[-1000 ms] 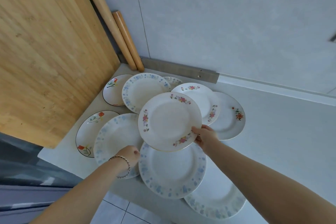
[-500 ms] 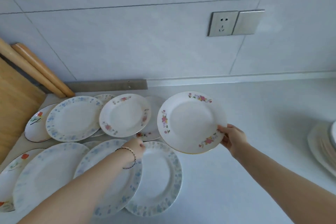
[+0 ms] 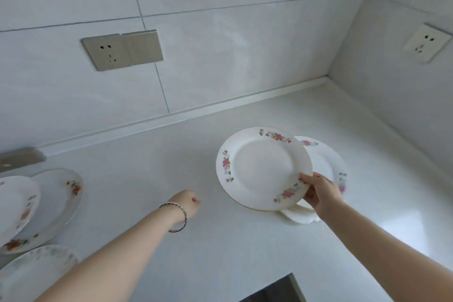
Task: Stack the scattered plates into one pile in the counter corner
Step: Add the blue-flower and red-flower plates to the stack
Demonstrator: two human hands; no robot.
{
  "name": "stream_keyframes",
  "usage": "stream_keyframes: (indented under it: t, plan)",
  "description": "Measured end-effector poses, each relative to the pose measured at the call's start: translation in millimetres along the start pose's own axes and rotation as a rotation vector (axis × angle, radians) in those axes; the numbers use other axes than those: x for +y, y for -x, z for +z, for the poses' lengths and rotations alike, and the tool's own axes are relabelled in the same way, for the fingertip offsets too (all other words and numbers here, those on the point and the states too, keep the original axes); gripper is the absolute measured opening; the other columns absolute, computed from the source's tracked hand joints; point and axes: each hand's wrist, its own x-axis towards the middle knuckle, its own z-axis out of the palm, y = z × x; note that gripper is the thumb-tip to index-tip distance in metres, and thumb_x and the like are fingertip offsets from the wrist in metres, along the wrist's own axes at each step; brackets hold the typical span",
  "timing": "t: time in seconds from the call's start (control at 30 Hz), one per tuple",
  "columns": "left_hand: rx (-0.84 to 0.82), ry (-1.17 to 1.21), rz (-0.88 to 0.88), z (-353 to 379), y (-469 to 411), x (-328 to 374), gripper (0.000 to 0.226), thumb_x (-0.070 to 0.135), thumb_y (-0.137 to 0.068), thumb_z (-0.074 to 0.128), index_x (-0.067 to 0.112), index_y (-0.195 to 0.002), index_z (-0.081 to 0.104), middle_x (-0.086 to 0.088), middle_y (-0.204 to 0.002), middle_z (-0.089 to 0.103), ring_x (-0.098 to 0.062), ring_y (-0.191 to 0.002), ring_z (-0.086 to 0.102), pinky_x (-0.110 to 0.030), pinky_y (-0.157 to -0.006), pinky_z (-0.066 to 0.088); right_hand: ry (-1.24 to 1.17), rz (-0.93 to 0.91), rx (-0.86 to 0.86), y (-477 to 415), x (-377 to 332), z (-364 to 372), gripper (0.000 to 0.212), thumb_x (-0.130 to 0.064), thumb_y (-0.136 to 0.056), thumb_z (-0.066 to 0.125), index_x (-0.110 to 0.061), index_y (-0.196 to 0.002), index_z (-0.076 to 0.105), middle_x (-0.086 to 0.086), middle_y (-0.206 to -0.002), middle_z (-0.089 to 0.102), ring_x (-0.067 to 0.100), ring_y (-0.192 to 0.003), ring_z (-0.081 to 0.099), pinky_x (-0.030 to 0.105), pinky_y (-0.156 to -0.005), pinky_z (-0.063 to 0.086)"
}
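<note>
My right hand [image 3: 318, 193] grips the near right rim of a white plate with pink flowers [image 3: 262, 167] and holds it tilted in the air. Just behind and under it stands a pile of white plates [image 3: 326, 162] on the counter near the right corner, partly hidden by the held plate. My left hand [image 3: 187, 205] hovers over the bare counter at centre with its fingers curled and nothing in it. Three scattered plates [image 3: 58, 201] lie at the left edge, overlapping.
The white counter [image 3: 171, 167] meets tiled walls at the back and on the right. A double wall socket [image 3: 122, 50] sits on the back wall, another socket [image 3: 425, 44] on the right wall. A dark gap [image 3: 274, 292] opens at the counter's near edge.
The view has swung right from the scattered plates to the corner. My right hand has carried the flowered plate right, over the pile. My left hand has left the plates.
</note>
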Motion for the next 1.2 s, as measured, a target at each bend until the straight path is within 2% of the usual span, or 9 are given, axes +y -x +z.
stream_keyframes:
  t: [0.1, 0.23, 0.37, 0.63, 0.73, 0.83, 0.97, 1.1, 1.2]
  plan:
    - [-0.017, -0.030, 0.022, 17, -6, 35, 0.022, 0.011, -0.089, 0.037, 0.016, -0.070, 0.045, -0.007, -0.082, 0.053, -0.020, -0.074, 0.048, -0.023, -0.071, 0.037, -0.062, -0.011, 0.042, -13, -17, -38, 0.015, 0.003, -0.082, 0.062, -0.011, -0.077, 0.060, 0.002, -0.051, 0.067, 0.015, -0.048, 0.066, 0.024, -0.052, 0.058]
    - [-0.032, -0.068, 0.024, 26, -12, 62, 0.029, 0.010, -0.088, 0.037, 0.021, -0.061, 0.041, -0.007, -0.083, 0.056, -0.022, -0.076, 0.050, -0.023, -0.072, 0.039, -0.126, 0.006, 0.116, -28, -23, -71, 0.013, 0.004, -0.084, 0.059, -0.009, -0.081, 0.059, 0.009, -0.075, 0.061, 0.022, -0.065, 0.059, 0.021, -0.047, 0.056]
    - [-0.048, -0.094, 0.025, 23, -17, 73, 0.029, 0.009, -0.087, 0.036, 0.022, -0.061, 0.040, -0.004, -0.084, 0.054, -0.020, -0.075, 0.049, -0.024, -0.072, 0.039, -0.163, 0.036, 0.187, -39, -18, -86, 0.013, 0.003, -0.084, 0.059, -0.009, -0.078, 0.058, 0.008, -0.075, 0.059, 0.021, -0.064, 0.058, 0.018, -0.042, 0.054]
    - [-0.054, -0.116, 0.024, 4, -29, 69, 0.029, 0.008, -0.086, 0.035, 0.022, -0.061, 0.040, -0.003, -0.083, 0.053, -0.020, -0.074, 0.049, -0.024, -0.072, 0.039, -0.213, 0.072, 0.274, -61, 2, -86, 0.016, 0.001, -0.084, 0.060, -0.010, -0.074, 0.056, 0.008, -0.073, 0.058, 0.021, -0.064, 0.056, 0.023, -0.048, 0.055]
    - [-0.064, -0.124, 0.027, 2, -31, 64, 0.027, 0.008, -0.086, 0.035, 0.023, -0.064, 0.038, -0.003, -0.081, 0.049, -0.018, -0.072, 0.045, -0.025, -0.071, 0.037, -0.036, -0.014, 0.419, -65, 11, -79, 0.013, -0.004, -0.082, 0.060, -0.006, -0.071, 0.054, 0.009, -0.068, 0.054, 0.028, -0.066, 0.053, 0.031, -0.058, 0.046]
    - [-0.075, -0.135, 0.031, 1, -32, 61, 0.024, 0.008, -0.085, 0.035, 0.023, -0.067, 0.039, -0.003, -0.081, 0.050, -0.018, -0.071, 0.045, -0.025, -0.070, 0.037, 0.210, -0.124, 0.514, -64, 16, -74, 0.020, -0.012, -0.079, 0.057, -0.008, -0.063, 0.046, 0.007, -0.059, 0.042, 0.024, -0.056, 0.038, 0.027, -0.051, 0.029]
    - [-0.093, -0.113, 0.035, 4, -32, 60, 0.023, 0.008, -0.084, 0.035, 0.022, -0.067, 0.043, -0.003, -0.080, 0.052, -0.019, -0.072, 0.047, -0.025, -0.071, 0.039, 0.412, -0.223, 0.538, -64, 19, -75, 0.024, -0.020, -0.084, 0.054, -0.006, -0.066, 0.046, 0.005, -0.059, 0.044, 0.024, -0.054, 0.040, 0.028, -0.050, 0.030]
    - [-0.091, -0.094, 0.032, 6, -31, 61, 0.028, 0.010, -0.087, 0.037, 0.022, -0.065, 0.047, -0.003, -0.077, 0.059, -0.021, -0.074, 0.055, -0.029, -0.079, 0.050, 0.586, -0.198, 0.560, -68, 27, -76, 0.026, -0.031, -0.083, 0.054, -0.006, -0.083, 0.059, 0.015, -0.090, 0.062, 0.034, -0.076, 0.057, 0.029, -0.060, 0.039]
    - [-0.085, -0.092, 0.035, 7, -30, 61, 0.029, 0.011, -0.088, 0.037, 0.023, -0.064, 0.048, -0.001, -0.076, 0.060, -0.020, -0.075, 0.057, -0.032, -0.087, 0.052, 0.643, -0.171, 0.544, -65, 28, -74, 0.034, -0.033, -0.085, 0.054, -0.003, -0.100, 0.060, 0.017, -0.110, 0.057, 0.033, -0.081, 0.056, 0.036, -0.072, 0.046]
